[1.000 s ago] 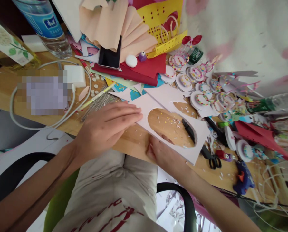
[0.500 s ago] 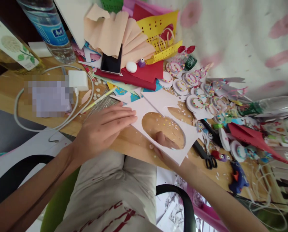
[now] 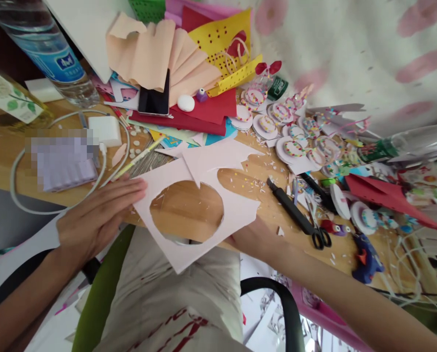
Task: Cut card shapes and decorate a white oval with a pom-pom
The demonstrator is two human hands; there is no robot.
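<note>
A pale pink paper sheet (image 3: 240,210) with a large round hole cut in it hangs half over the near edge of the wooden table (image 3: 255,178), above my lap. My left hand (image 3: 94,220) lies with its fingers stretched out on the sheet's left corner. Beneath the sheet's right corner, my right hand (image 3: 257,238) supports it from below, its fingers mostly hidden by the paper. A second pink offcut (image 3: 218,154) with jagged edges lies just behind the sheet on the table.
Black craft knife (image 3: 288,208), scissors (image 3: 316,230) and a blue glue gun (image 3: 367,259) lie to the right. Several decorated white discs (image 3: 288,146), coloured paper piles (image 3: 211,110), a phone (image 3: 154,100), a water bottle (image 3: 57,58) and a white charger (image 3: 104,129) crowd the back.
The pink sheet has moved left and toward me, past the table edge. My left hand drew back with it. My right hand left the hole and now sits under the right corner.
</note>
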